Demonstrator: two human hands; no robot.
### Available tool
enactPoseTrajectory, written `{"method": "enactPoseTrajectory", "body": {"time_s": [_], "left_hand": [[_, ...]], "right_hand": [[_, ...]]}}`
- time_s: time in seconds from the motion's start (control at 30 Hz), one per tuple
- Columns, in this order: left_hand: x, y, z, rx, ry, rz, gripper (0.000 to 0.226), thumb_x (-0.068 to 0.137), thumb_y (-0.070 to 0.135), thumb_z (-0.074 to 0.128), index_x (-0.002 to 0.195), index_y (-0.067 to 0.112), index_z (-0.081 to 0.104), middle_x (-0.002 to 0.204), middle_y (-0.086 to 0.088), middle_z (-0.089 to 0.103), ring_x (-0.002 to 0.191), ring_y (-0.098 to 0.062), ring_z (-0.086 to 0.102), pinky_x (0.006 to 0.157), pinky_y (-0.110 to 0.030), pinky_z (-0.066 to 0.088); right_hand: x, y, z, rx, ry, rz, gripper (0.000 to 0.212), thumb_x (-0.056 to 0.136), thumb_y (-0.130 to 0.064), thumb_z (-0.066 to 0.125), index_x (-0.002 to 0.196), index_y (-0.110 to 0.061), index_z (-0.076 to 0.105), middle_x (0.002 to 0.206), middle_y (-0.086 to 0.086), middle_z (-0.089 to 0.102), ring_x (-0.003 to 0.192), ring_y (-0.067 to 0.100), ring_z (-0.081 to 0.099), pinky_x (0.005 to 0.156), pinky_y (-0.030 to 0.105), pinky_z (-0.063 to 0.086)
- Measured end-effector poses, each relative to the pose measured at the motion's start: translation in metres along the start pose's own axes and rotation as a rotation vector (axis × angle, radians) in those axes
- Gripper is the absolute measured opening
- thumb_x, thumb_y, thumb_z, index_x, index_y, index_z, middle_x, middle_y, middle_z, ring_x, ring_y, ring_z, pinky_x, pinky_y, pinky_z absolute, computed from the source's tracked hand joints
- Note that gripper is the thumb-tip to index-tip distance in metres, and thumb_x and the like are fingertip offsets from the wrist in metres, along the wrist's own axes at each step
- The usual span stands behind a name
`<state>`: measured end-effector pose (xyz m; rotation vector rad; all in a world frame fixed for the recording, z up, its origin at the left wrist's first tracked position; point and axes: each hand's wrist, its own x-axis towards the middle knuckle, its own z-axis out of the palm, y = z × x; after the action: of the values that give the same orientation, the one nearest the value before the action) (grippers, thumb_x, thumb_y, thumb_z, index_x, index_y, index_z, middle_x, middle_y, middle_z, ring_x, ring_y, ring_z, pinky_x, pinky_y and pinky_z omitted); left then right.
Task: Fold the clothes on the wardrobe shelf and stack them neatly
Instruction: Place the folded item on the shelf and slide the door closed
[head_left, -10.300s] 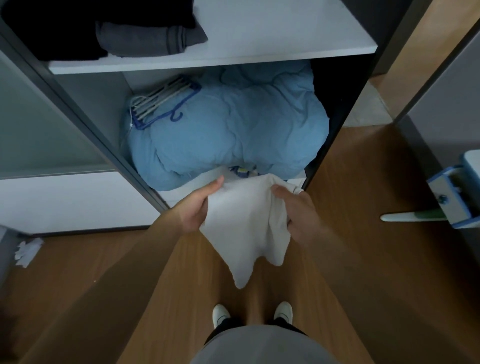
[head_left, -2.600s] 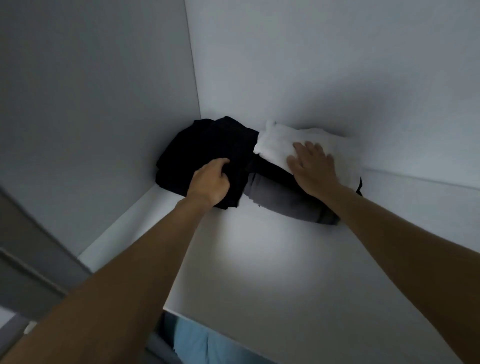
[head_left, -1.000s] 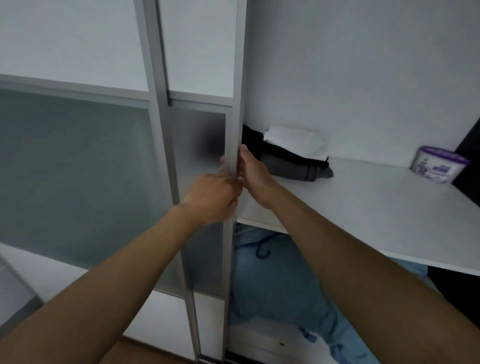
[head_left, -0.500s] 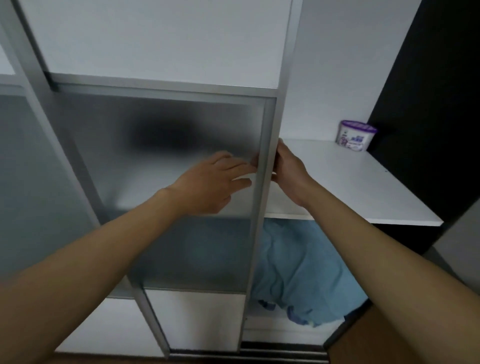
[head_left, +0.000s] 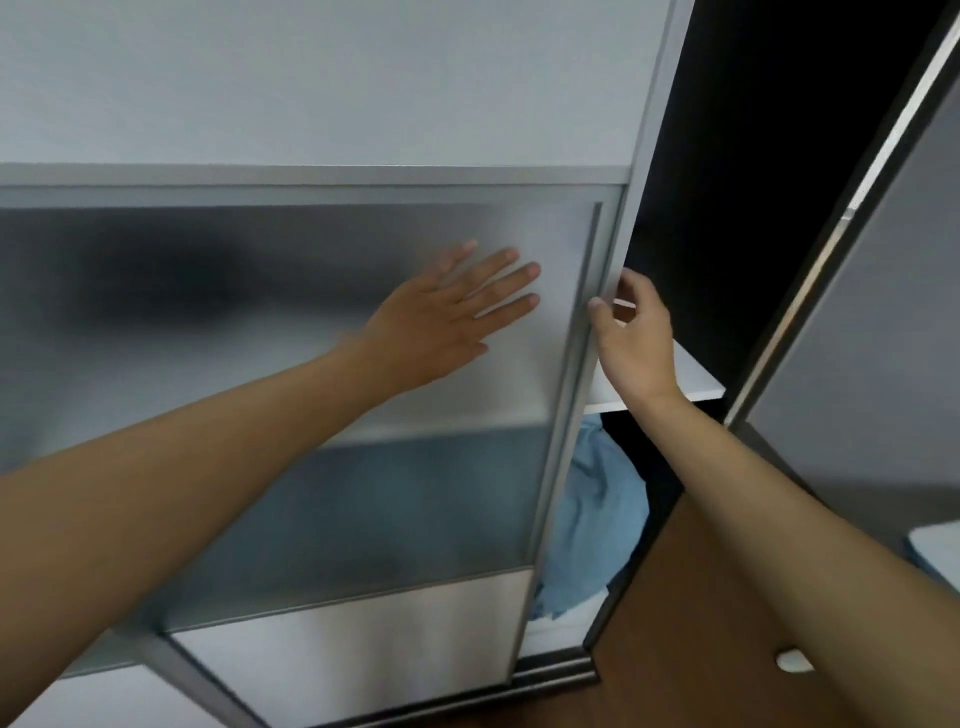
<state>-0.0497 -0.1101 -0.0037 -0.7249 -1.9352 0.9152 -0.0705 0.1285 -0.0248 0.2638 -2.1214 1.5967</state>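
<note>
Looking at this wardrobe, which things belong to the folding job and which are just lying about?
Part of the job: sliding door, left hand flat on it, right hand gripping its edge; wardrobe shelf; dark blur behind the door, likely the clothes stack.
Just there: blue bedding below the shelf; wooden floor.

Tally as I read it from my station.
- Hands: two, the left hand (head_left: 436, 332) and the right hand (head_left: 631, 338).
- Sliding door (head_left: 363, 493), frosted pane: one.
- White shelf (head_left: 691, 374), seen in the gap: one.
- Blue bedding (head_left: 597, 519), bundled: one.
- Dark shape (head_left: 171, 286), blurred behind the pane: one; I cannot identify it.
- Small white object (head_left: 794, 661) on the wooden floor (head_left: 665, 623): one.
</note>
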Motion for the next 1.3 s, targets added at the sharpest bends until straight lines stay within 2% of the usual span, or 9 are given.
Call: {"method": "enactPoseTrajectory", "body": {"time_s": [0.13,0.23,0.4,0.5,0.6,0.87,1.0,1.17,1.3], "left_hand": [[0.048,0.027,-0.004,-0.013,-0.004,0.018,0.077,0.091,0.044,0.057,0.157,0.020,0.024,0.165,-0.010,0.020,0.151,-0.031,0.023,0.121,-0.053,0.017],[0.067,0.036,-0.004,-0.014,0.003,0.011,0.079,0.091,0.046,0.056,0.157,0.019,0.024,0.165,-0.010,0.019,0.151,-0.032,0.021,0.122,-0.052,0.017],[0.095,0.053,-0.004,0.024,0.017,0.018,0.080,0.091,0.052,0.055,0.158,0.021,0.024,0.165,-0.006,0.020,0.151,-0.028,0.022,0.121,-0.049,0.020],[0.116,0.068,-0.004,0.007,0.010,0.008,0.081,0.092,0.052,0.054,0.159,0.020,0.021,0.165,-0.006,0.017,0.151,-0.029,0.019,0.122,-0.051,0.020],[0.132,0.080,-0.003,0.020,0.011,-0.007,0.081,0.093,0.053,0.052,0.159,0.020,0.018,0.166,-0.006,0.015,0.152,-0.029,0.018,0.122,-0.051,0.021],[0.171,0.114,-0.008,-0.016,-0.055,-0.071,0.084,0.094,0.051,0.051,0.160,0.022,0.007,0.167,-0.007,0.006,0.153,-0.031,0.009,0.120,-0.055,0.009],[0.178,0.122,-0.010,-0.131,-0.105,-0.063,0.071,0.098,0.028,0.043,0.160,0.022,0.008,0.167,-0.006,0.002,0.153,-0.033,0.004,0.121,-0.057,0.004],[0.165,0.133,-0.007,-0.107,-0.099,-0.066,0.074,0.095,0.020,0.049,0.159,0.025,0.014,0.167,-0.002,0.006,0.153,-0.030,0.008,0.121,-0.054,0.005],[0.171,0.142,-0.006,-0.136,-0.198,-0.069,0.079,0.097,0.024,0.046,0.159,0.025,-0.003,0.166,-0.002,-0.014,0.151,-0.029,-0.016,0.117,-0.054,-0.016]], "right_hand": [[0.021,0.014,-0.042,-0.180,0.043,0.044,0.021,0.098,-0.014,0.057,0.117,-0.008,0.063,0.106,0.001,0.065,0.092,0.011,0.060,0.069,0.003,0.041],[0.030,0.026,-0.072,-0.288,0.102,0.035,0.006,0.098,-0.018,0.058,0.093,-0.014,0.061,0.085,-0.001,0.060,0.077,0.011,0.054,0.059,0.003,0.035],[0.045,0.046,-0.108,-0.435,0.173,0.152,0.023,0.095,-0.030,0.057,0.108,-0.013,0.063,0.106,0.005,0.066,0.099,0.024,0.062,0.088,0.039,0.051],[0.052,0.058,-0.124,-0.376,0.230,0.258,0.054,0.091,-0.035,0.061,0.136,-0.009,0.048,0.136,0.010,0.051,0.122,0.027,0.053,0.103,0.040,0.045],[0.060,0.072,-0.139,-0.321,0.232,0.312,0.076,0.085,-0.034,0.068,0.147,-0.005,0.034,0.146,0.013,0.042,0.133,0.030,0.046,0.112,0.043,0.041],[0.089,0.099,-0.163,-0.319,0.143,0.361,0.082,0.087,-0.023,0.072,0.151,-0.001,0.024,0.152,0.015,0.040,0.139,0.031,0.040,0.116,0.046,0.037],[0.098,0.111,-0.178,-0.315,0.050,0.390,0.066,0.090,-0.019,0.069,0.146,-0.003,0.037,0.133,0.013,0.055,0.123,0.029,0.053,0.109,0.048,0.044],[0.089,0.130,-0.177,-0.321,0.060,0.405,0.013,0.089,-0.005,0.061,0.101,-0.002,0.056,0.098,0.014,0.059,0.102,0.035,0.061,0.087,0.044,0.053],[0.083,0.144,-0.176,-0.284,0.099,0.395,0.012,0.085,0.002,0.058,0.096,-0.004,0.056,0.087,0.007,0.057,0.092,0.030,0.059,0.081,0.042,0.054]]}}
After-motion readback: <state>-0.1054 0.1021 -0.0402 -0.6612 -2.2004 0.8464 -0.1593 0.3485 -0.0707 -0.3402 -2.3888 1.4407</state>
